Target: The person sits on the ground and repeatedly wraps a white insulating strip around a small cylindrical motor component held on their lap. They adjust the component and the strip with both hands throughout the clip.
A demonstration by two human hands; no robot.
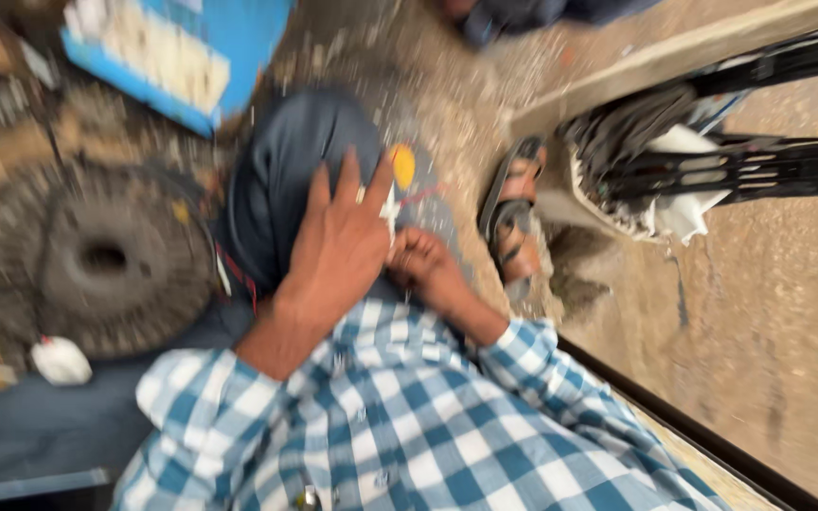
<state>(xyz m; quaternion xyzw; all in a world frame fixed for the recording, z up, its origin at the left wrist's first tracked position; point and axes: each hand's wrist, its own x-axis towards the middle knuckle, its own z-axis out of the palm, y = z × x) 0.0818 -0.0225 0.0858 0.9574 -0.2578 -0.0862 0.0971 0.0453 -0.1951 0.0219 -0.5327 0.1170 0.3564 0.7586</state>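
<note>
A blurred view looks down from a person's head at their own lap and the ground around it. At far left, a round grey disc [111, 260] with a dark centre hole lies flat on the ground, with a small white lump [61, 361] just below it. Above sits a blue and white box [177, 52]. Moving right, the person's knee [281, 180], in dark trousers, rises in the middle of the view. The left hand [338, 248] lies flat on it, fingers spread and pointing up and away, gripping nothing. Just beside it, touching its right edge, the right hand [428, 265] is curled, fingers drawn in; whether it pinches something is too blurred to tell. A small white piece [391, 206] shows between the two hands, nearer the left fingers. A yellow spot [403, 166] sits just above. Farther right, a sandalled foot [513, 222] rests on sandy ground, then black slatted plastic parts [712, 166] lie with their long axis running left to right. Blue checked sleeves [400, 416] fill the bottom.
</note>
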